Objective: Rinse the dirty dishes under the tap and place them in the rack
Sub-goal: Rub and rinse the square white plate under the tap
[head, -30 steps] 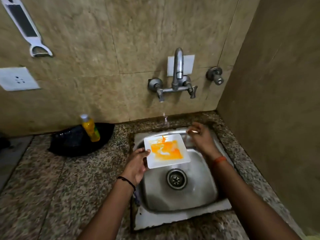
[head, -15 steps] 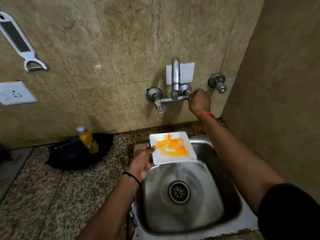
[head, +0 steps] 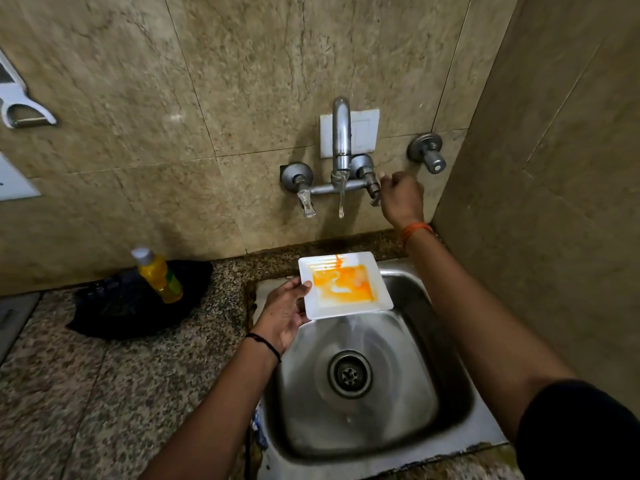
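Observation:
A white square plate (head: 346,304) smeared with orange sauce hangs over the back left of the steel sink (head: 446,403). My left hand (head: 284,315) grips the plate by its left edge, thumb on the rim. My right hand (head: 401,199) is curled around the right handle of the wall tap (head: 341,140). A thin stream of water (head: 341,199) falls from the spout, and its lower end is well above the plate. No rack is in view.
A yellow bottle (head: 159,277) stands on a black cloth (head: 135,303) on the granite counter (head: 104,393) left of the sink. A second valve (head: 427,154) sticks out of the wall at right. A side wall closes in on the right. A peeler (head: 20,109) hangs at far left.
My right hand rose from the sink's back edge to the tap's right handle, and water now runs from the spout. The plate stays in my left hand over the sink.

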Demonstrator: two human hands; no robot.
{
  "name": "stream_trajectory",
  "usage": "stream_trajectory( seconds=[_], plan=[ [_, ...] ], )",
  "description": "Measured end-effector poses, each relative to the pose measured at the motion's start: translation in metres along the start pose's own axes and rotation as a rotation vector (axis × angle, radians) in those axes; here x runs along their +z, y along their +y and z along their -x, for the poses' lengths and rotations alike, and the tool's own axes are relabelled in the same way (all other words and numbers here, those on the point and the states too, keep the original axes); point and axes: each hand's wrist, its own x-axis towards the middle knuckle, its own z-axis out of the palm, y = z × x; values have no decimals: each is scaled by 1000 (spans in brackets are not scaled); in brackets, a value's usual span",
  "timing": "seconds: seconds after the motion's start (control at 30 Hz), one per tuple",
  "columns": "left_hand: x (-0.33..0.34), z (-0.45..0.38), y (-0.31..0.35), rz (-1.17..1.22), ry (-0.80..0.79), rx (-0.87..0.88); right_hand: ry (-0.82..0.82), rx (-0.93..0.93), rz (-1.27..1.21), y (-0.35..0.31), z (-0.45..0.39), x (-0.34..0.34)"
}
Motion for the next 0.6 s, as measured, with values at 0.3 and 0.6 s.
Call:
stream_trajectory(
  seconds=[0.3, 0.6],
  plan=[
    [3, -6, -2, 35, -9, 24, -537, -549, 398, 55, 162, 10],
    [12, -2, -8, 33, 29, 47, -612, -705, 767, 85, 170, 3]
  ],
)
